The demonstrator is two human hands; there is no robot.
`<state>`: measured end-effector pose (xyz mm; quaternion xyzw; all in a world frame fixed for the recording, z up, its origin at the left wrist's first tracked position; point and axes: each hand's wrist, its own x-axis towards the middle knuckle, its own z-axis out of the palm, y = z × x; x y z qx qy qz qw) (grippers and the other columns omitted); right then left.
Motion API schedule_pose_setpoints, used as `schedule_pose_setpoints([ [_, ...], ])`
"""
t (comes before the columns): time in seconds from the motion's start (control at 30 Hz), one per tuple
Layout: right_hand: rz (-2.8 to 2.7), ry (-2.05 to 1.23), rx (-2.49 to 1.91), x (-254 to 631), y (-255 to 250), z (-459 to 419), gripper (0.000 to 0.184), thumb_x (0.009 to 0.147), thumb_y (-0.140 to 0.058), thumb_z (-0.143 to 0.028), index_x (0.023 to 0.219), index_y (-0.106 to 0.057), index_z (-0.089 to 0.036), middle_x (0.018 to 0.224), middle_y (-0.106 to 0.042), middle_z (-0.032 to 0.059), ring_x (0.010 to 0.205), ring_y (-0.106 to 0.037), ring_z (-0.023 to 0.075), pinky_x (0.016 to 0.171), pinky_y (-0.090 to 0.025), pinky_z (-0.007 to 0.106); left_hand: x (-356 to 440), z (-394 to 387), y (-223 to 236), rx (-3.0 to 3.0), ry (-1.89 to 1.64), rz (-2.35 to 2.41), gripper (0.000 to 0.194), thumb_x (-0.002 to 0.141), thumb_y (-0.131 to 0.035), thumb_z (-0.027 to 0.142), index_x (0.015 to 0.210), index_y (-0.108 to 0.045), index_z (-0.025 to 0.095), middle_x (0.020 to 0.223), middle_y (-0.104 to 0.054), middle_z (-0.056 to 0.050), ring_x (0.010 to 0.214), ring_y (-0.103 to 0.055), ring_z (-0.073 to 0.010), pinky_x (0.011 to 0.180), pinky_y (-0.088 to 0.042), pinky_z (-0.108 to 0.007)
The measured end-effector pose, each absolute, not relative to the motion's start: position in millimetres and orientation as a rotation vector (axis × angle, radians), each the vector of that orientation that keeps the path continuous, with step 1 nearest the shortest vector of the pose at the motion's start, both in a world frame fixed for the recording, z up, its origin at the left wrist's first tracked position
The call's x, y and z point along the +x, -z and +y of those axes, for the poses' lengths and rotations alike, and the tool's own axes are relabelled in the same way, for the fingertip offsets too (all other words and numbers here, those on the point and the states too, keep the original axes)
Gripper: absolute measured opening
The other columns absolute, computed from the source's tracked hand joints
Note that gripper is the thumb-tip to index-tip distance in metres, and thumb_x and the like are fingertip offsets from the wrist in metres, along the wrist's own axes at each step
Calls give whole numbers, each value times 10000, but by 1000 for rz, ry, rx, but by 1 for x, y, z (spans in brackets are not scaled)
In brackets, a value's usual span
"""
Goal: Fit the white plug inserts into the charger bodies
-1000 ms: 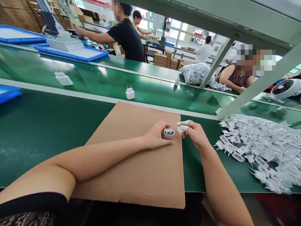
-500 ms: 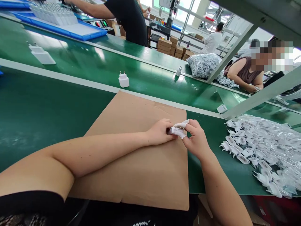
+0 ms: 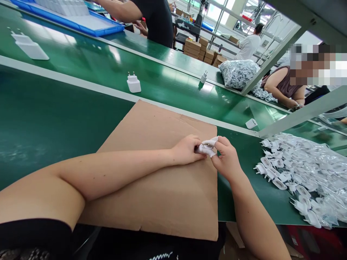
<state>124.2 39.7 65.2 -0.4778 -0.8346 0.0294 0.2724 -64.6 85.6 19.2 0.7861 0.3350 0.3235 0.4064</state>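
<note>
Above the right part of a brown cardboard sheet (image 3: 162,191), my two hands meet around a small white plug charger part, mostly hidden by the fingers. My left hand (image 3: 187,150) is closed on its left side. My right hand (image 3: 226,157), with white finger covers on the thumb and index finger, pinches at it from the right, where a bit of metal glints. To the right of my right hand lies a heap of white plug housings (image 3: 279,173), partly under clear plastic.
Beyond the cardboard runs a green conveyor belt (image 3: 168,90) carrying spaced white chargers (image 3: 134,83). A blue tray (image 3: 108,30) holds upright white pieces. A slanted metal post (image 3: 273,59) rises at right. Co-workers sit and stand across the belt, near a bag of white parts (image 3: 238,74).
The chargers on the belt have moved left. My hands stay together in nearly the same place and grip. The co-worker in black has shifted, and a second hand of theirs now shows.
</note>
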Motion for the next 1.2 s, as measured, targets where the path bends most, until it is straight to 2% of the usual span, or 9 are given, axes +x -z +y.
schedule_pose_setpoints([
  [0.1, -2263, 6, -1323, 123, -66, 43, 193, 760, -556, -62, 787, -640, -233, 790, -557, 17, 831, -580, 219, 940, -468, 418, -65, 86, -18, 1990, -818, 845, 200, 815, -785, 353, 774, -686, 184, 825, -612, -33, 816, -591, -203, 705, -461, -323],
  [0.23, -2245, -25, -1369, 124, -69, 49, 162, 682, -563, -85, 723, -612, -234, 738, -509, -27, 774, -572, 185, 1173, -294, 522, -65, 87, -18, 1994, -815, 849, 170, 803, -790, 324, 792, -704, 178, 817, -607, -32, 816, -597, -203, 703, -463, -322],
  [0.53, -2047, -358, -1440, 122, -61, 45, 128, 697, -636, -164, 771, -700, -247, 770, -587, -19, 860, -635, 212, 1196, -300, 551, -66, 83, -17, 1972, -806, 859, 221, 780, -795, 409, 799, -731, 199, 907, -672, -57, 943, -636, -248, 835, -510, -369],
  [0.7, -1782, -721, -1378, 150, -51, 61, 431, 843, -692, -427, 1245, -713, -272, 1124, -742, 47, 1124, -662, 256, 1141, -419, 475, -64, 80, -18, 1949, -798, 907, 254, 787, -764, 459, 836, -735, 211, 918, -682, -54, 931, -650, -252, 860, -525, -385],
  [0.77, -1596, -525, -1571, 177, -51, 72, 489, 893, -639, -473, 1320, -678, -238, 1281, -704, 100, 1229, -624, 285, 1128, -435, 468, -65, 87, -22, 1859, -720, 958, 318, 761, -779, 484, 917, -741, 210, 942, -707, -52, 906, -670, -251, 844, -535, -384],
  [0.87, -1258, -38, -2158, 222, -52, 84, 574, 915, -627, -408, 1433, -583, -166, 1507, -551, 199, 1446, -448, 375, 1213, -298, 578, -70, 114, -29, 1765, -698, 1067, 468, 727, -798, 512, 1076, -727, 208, 999, -749, -51, 899, -695, -255, 822, -540, -370],
  [1.0, -827, 3, -2723, 261, -52, 88, 673, 956, -611, -415, 1503, -470, -50, 1608, -369, 322, 1560, -212, 496, 1201, -214, 689, -90, 175, -36, 1850, -847, 1352, 455, 739, -784, 461, 1116, -712, 217, 1025, -759, -38, 932, -696, -255, 865, -528, -355],
  [1.1, -875, -76, -2807, 269, -53, 86, 586, 976, -584, -364, 1455, -531, -30, 1540, -418, 338, 1507, -316, 514, 1177, -288, 654, -115, 221, -36, 1886, -872, 1663, 414, 760, -763, 410, 1119, -700, 214, 1059, -754, -56, 975, -689, -280, 882, -520, -366],
  [1.2, -1098, -84, -2714, 266, -54, 82, 447, 961, -600, -285, 1384, -635, -146, 1493, -471, 241, 1361, -530, 419, 1099, -437, 520, -141, 252, -32, 1907, -808, 1879, 389, 775, -742, 401, 1107, -687, 207, 1101, -743, -88, 1029, -679, -316, 896, -522, -387],
])
